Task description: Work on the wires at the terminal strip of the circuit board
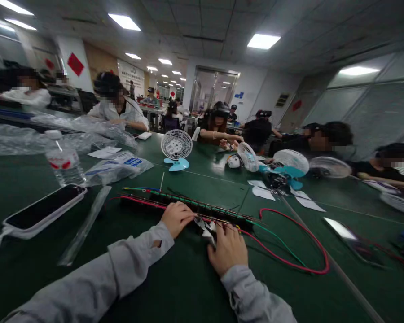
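Note:
A long black strip with red and green wires along it lies across the green table in front of me. My left hand is at the strip's near edge, fingers closed and fingertips pinching the red wire side near the middle. Just to its right, my right hand bends its fingers over the same edge, thumb lower down. Between the hands is a small crumpled white and silvery piece, partly hidden by my right fingers; its kind is unclear. From the right end a thick red cable loops out beside a thin green wire.
A phone in a white case, a water bottle and plastic bags lie left. Beyond the strip stands a white fan with blue blades; more fan parts lie right, near another phone. Several people sit around.

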Demonstrator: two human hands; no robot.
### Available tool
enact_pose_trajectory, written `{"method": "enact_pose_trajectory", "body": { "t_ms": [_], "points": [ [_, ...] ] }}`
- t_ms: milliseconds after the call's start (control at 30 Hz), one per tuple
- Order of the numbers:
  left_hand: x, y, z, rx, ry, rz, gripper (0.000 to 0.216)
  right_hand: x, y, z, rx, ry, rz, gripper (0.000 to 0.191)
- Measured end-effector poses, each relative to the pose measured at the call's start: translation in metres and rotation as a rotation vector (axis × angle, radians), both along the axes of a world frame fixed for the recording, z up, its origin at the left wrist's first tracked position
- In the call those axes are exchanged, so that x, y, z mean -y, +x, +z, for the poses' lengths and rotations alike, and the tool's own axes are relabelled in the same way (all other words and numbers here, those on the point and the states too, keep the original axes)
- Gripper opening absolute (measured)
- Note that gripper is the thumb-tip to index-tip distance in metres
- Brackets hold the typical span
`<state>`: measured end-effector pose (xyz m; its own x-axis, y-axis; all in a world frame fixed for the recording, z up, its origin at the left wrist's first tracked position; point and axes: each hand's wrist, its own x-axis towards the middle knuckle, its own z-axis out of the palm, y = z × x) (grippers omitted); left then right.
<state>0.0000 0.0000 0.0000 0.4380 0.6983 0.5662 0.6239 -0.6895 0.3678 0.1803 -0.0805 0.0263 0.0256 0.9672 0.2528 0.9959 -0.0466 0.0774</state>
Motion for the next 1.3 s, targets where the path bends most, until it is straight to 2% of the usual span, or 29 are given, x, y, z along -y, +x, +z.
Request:
{"method": "enact_pose_trajectory", "body": {
  "t_ms": [200,633,1100,1300],
  "points": [
    [-0.0012,-0.0011,0.0007,0.001,0.008,-0.006,0.02,0.005,-0.0028,0.004,0.027,0.049,0.026,0.056],
    [-0.0011,-0.0008,0.0008,0.028,0.003,-0.007,0.02,0.0071,-0.0046,0.0084,0.043,0.049,0.025,0.052],
    [-0.0014,-0.0011,0.0024,0.015,0.005,-0.012,0.02,0.0071,-0.0026,0.0043,0.073,0.025,0.033,0.037],
    [-0.0017,-0.001,0.0022,0.019,0.012,-0.012,0.021,0.0062,-0.0018,0.0003,0.067,0.021,0.033,0.036]
  ]
}}
